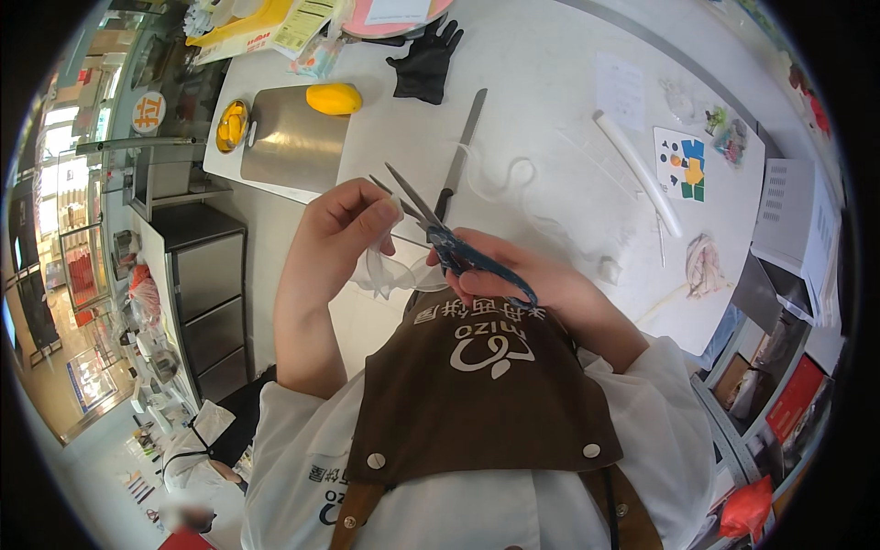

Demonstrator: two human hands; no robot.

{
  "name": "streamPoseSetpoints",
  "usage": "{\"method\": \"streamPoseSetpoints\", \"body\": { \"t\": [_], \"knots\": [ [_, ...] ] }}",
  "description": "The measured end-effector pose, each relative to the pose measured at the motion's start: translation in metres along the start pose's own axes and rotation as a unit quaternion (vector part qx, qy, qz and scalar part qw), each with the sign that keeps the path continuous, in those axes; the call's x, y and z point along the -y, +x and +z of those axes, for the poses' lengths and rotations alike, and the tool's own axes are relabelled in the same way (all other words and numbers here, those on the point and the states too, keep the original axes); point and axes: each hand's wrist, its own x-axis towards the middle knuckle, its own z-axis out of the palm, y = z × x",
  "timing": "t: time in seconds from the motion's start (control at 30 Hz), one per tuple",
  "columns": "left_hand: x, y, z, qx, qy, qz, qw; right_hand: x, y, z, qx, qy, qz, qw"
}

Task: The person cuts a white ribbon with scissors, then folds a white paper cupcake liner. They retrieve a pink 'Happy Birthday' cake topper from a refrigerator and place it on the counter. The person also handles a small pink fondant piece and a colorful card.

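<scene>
My left hand [344,234] is closed in a pinch on a sheer white ribbon [392,275], which hangs in loops below the fingers. A pair of scissors [458,256] with dark blue handles is in my right hand [513,261]. Its blades stand apart and point up and left, close to my left fingertips. Whether the ribbon lies between the blades I cannot tell. More translucent curling strip [522,174] lies on the table beyond my right hand. A long knife [467,137] with a black handle lies just past the scissors.
On the white table [550,82] are a metal board [293,151], a yellow mango [334,99], a bowl of yellow pieces [231,128] and a black glove [426,69]. Rightward lie a white roll [639,174], a sticker card [680,167] and a pinkish bundle [705,266]. Another person [197,449] is at lower left.
</scene>
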Motion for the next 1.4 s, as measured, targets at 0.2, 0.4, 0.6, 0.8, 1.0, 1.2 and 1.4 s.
{"method": "streamPoseSetpoints", "body": {
  "t": [0.2,0.4,0.6,0.8,1.0,1.2,1.4],
  "knots": [
    [0.013,0.008,-0.01,0.034,-0.086,-0.016,0.996,0.001,0.016,-0.006,0.01,0.011,-0.026,1.0],
    [0.022,0.021,-0.002,0.035,-0.191,-0.031,0.98,0.008,0.02,-0.004,-0.035,-0.001,-0.037,0.999],
    [0.023,0.029,0.003,0.043,-0.245,-0.044,0.968,0.009,0.017,-0.009,-0.108,-0.058,-0.021,0.992],
    [0.023,0.029,0.003,0.037,-0.23,-0.043,0.971,0.024,0.015,-0.011,-0.172,-0.061,0.008,0.983],
    [0.022,0.029,-0.003,0.052,-0.257,-0.035,0.964,0.009,0.019,-0.019,-0.093,-0.03,-0.019,0.995],
    [0.025,0.026,0.003,0.036,-0.273,-0.039,0.961,0.001,0.021,-0.01,-0.038,0.016,-0.017,0.999],
    [0.027,0.023,0.008,0.023,-0.292,-0.048,0.955,0.007,0.022,-0.002,-0.079,-0.025,-0.023,0.996]
  ]
}}
